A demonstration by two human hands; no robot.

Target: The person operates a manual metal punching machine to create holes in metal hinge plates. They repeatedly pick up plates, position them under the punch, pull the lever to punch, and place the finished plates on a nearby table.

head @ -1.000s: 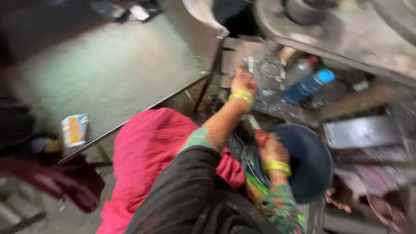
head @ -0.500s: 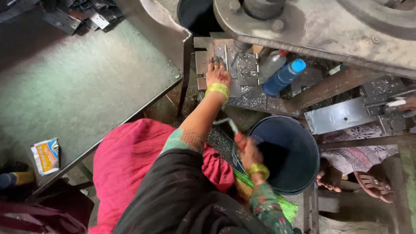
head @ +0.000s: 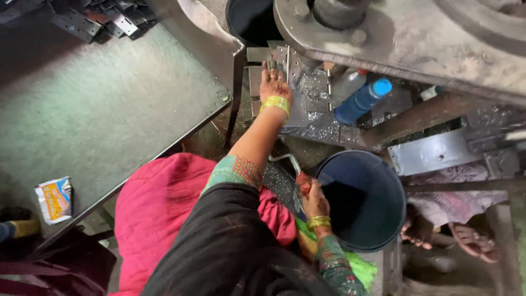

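Grey stamped metal plates (head: 296, 82) lie on the machine bed, and the left hand (head: 273, 85) rests on them, fingers stretched nearly flat. The right hand (head: 312, 197) is curled shut around a bent metal handle (head: 287, 160) at the rim of a dark round plastic bucket (head: 364, 200). A blue-capped bottle (head: 361, 101) lies nearby.

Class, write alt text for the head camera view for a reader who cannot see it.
The left hand lies on metal plates at a press machine. The right hand grips the rim of a dark bucket. A blue-capped bottle lies nearby, and a grey table stands to the left.
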